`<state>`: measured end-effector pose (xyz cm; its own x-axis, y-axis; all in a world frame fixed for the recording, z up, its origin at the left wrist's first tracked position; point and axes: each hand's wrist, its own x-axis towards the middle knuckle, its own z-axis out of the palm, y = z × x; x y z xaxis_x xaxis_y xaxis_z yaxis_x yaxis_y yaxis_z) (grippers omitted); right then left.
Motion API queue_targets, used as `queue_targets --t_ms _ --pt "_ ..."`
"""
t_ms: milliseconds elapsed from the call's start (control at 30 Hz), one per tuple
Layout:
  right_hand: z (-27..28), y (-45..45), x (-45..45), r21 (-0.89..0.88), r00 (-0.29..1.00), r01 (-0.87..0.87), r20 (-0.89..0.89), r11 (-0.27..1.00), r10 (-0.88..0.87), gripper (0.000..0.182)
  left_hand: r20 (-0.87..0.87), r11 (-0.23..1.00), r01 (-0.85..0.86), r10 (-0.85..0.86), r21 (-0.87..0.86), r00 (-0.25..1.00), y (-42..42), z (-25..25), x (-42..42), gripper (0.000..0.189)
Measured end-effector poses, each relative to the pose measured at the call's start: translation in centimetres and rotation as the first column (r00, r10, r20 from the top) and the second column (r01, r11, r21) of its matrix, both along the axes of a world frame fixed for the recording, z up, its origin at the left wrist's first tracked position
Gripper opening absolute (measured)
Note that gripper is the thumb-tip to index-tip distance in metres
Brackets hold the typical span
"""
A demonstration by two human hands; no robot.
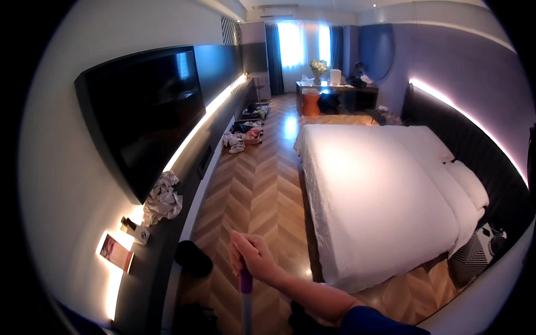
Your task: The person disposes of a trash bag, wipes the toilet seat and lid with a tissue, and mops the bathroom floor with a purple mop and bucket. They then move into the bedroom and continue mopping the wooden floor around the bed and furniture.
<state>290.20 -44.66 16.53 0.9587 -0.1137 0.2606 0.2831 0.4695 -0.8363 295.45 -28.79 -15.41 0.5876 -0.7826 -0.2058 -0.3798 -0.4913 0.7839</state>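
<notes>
My right hand (253, 256) is closed around the purple grip of a long pole (246, 303), at the lower middle of the picture. The pole runs down past the bottom edge, so its far end is hidden. My bare forearm and a dark blue sleeve come in from the lower right. Under the hand lies the herringbone wood floor (268, 201). My left hand is out of view.
Right of me stands a bed with a white cover (377, 201). A dark bin (193, 258) stands by the left wall, below a ledge with crumpled cloth (162, 200). Open suitcases with clothes (247, 132) and shoes (237, 148) lie farther along. A desk (343, 88) and orange stool (310, 102) stand ahead.
</notes>
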Motion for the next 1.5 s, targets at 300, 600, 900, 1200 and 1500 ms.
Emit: queue_targets --t_ms 300,600,900,1200,1500 --pt "5.8 -17.2 21.2 -0.132 0.979 -0.097 0.166 0.987 0.118 0.042 -0.051 0.949 -0.310 0.313 0.060 0.948 -11.8 0.8 17.8 0.025" --pt "5.1 -37.4 42.1 -0.183 0.993 0.049 0.118 0.982 -0.028 0.042 -0.166 0.899 -0.436 0.436 0.038 0.885 -24.0 -5.9 36.2 0.025" --pt "3.5 -60.7 50.3 -0.124 0.782 0.591 0.332 0.797 -0.527 0.045 -0.120 0.996 0.082 -0.076 0.045 0.990 -46.9 -6.0 61.2 0.024" --pt "1.4 -84.7 76.3 0.095 0.809 0.473 0.347 0.876 -0.474 0.036 -0.279 0.979 -0.201 0.184 -0.034 0.942 -64.0 -7.8 83.4 0.030" --pt "3.8 -101.3 104.6 0.011 0.915 0.326 0.249 0.945 -0.318 0.034 -0.175 0.984 -0.103 0.077 -0.146 0.982 -85.5 -4.8 109.7 0.004"
